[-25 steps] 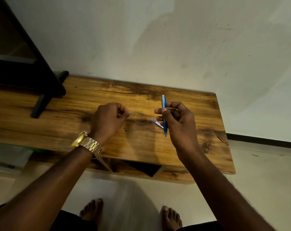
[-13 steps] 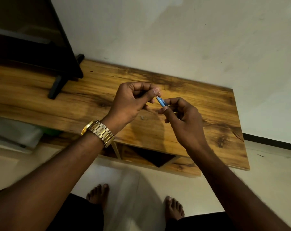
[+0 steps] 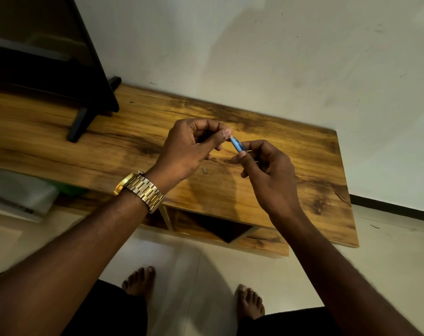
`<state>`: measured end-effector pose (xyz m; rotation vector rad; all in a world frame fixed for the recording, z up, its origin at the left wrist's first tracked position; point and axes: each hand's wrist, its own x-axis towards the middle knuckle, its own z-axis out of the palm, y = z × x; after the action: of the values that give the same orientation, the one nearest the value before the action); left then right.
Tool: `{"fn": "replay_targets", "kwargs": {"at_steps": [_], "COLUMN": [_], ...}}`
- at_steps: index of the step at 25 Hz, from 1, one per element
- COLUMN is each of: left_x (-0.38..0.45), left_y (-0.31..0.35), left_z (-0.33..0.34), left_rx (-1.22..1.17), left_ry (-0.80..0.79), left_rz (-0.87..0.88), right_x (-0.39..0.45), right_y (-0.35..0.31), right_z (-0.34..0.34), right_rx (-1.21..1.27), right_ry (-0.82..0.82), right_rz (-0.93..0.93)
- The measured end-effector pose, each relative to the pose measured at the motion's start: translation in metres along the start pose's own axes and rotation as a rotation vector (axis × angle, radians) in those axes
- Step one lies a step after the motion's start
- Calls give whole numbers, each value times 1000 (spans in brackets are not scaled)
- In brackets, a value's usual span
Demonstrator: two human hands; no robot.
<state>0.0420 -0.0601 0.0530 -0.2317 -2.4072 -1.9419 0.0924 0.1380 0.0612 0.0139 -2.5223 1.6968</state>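
A blue pen (image 3: 237, 144) is held above a wooden table (image 3: 291, 190), pointing up and left. My right hand (image 3: 266, 175) grips its lower part, so most of the barrel is hidden in the fingers. My left hand (image 3: 191, 149), with a gold watch (image 3: 140, 190) on the wrist, pinches the pen's pale upper tip between thumb and forefinger. A small grey piece (image 3: 205, 170) lies on the tabletop just below the two hands.
A black screen on a stand (image 3: 79, 112) occupies the table's left part. A white wall rises behind the table. Open shelf compartments (image 3: 213, 226) show under the tabletop. My bare feet (image 3: 140, 280) stand on the pale tiled floor.
My left hand has risen from the tabletop and taken the pen's tip. The right hand has tilted the pen from upright toward the left hand. The view has shifted left.
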Motion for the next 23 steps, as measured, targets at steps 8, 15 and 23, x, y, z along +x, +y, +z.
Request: {"fn": "replay_targets", "kwargs": {"at_steps": [8, 15, 23], "left_x": [2, -8, -14], "left_y": [-1, 2, 4], "left_z": [-6, 5, 8], "left_rx": [203, 201, 301], "left_ry": [-75, 42, 35], "left_rz": [77, 140, 200], "right_x": [3, 3, 2], "right_y": [2, 1, 6], "right_z": [-13, -8, -5], "right_rx": [-241, -190, 22], "right_ry": [-37, -11, -23], "right_rz": [-98, -17, 99]}}
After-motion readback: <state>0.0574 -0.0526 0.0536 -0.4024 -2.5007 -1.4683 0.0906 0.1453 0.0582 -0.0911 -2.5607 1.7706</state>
